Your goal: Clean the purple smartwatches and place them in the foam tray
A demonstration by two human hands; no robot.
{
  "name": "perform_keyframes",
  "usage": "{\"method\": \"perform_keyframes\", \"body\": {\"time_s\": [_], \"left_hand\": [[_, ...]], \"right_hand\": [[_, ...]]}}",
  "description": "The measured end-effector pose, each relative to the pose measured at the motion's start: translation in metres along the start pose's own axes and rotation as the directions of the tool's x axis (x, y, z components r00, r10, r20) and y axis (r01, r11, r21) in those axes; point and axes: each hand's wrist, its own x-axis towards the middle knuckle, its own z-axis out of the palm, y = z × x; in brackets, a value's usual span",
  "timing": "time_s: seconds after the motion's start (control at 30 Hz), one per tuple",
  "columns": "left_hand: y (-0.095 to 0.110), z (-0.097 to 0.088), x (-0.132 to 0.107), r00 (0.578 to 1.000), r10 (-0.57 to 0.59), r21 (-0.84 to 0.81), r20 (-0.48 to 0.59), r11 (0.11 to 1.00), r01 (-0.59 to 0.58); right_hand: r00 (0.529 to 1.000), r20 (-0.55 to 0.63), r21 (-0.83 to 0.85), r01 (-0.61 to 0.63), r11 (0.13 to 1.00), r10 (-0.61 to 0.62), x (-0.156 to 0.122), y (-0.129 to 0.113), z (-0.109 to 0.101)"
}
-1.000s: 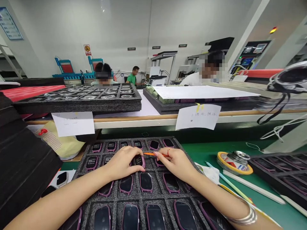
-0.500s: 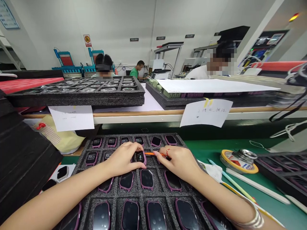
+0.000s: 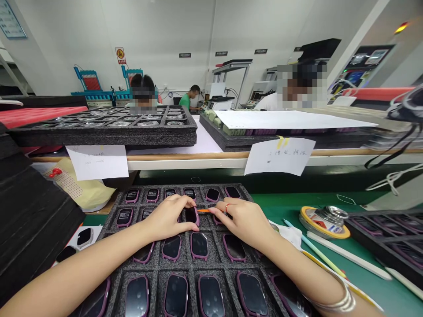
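Orange pick (image 3: 203, 210) sits pinched in my right fingers (image 3: 220, 212), its thin tip at the purple-rimmed watch (image 3: 191, 215) my left fingers (image 3: 180, 203) clamp in its cell of the grey foam tray (image 3: 155, 269). One slip could scratch the glossy black glass. Beyond, a paper note (image 3: 279, 156) hangs at the table edge (image 3: 185, 157).

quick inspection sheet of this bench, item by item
surface: green mat under black foam tray
job's things: purple-rimmed watches in tray slots; orange stick beside watch
clutter: tape roll, pale blue pen, white strip, second tray
hands: left hand over the watch; right hand pinching the stick, with ring and bangle
cables: black cords, white cord, upper right
surroundings: co-worker, co-worker, person in green, paper note
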Motion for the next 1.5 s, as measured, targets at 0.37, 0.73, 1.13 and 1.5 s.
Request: {"method": "perform_keyframes", "body": {"time_s": [0.37, 0.73, 1.13, 1.5], "left_hand": [[-0.024, -0.009, 0.044, 0.999, 0.039, 0.181, 0.000, 0.983, -0.039], [-0.031, -0.014, 0.039, 0.997, 0.041, 0.101, -0.062, 0.994, -0.034], [-0.034, -0.006, 0.045, 0.989, -0.089, 0.010, -0.115, 0.996, 0.090], [-0.030, -0.006, 0.045, 0.977, -0.180, -0.006, -0.114, 0.984, 0.181]], "right_hand": [[0.984, 0.173, 0.666, -0.153, 0.730, 0.048, 0.044, -0.007, 0.011], [0.977, 0.005, 0.756, -0.144, 0.639, 0.214, 0.079, 0.016, 0.060], [0.944, 0.115, 0.818, -0.267, 0.509, 0.309, 0.082, 0.031, 0.069], [0.968, 0.113, 0.797, -0.223, 0.561, 0.224, 0.078, 0.031, 0.071]]}}
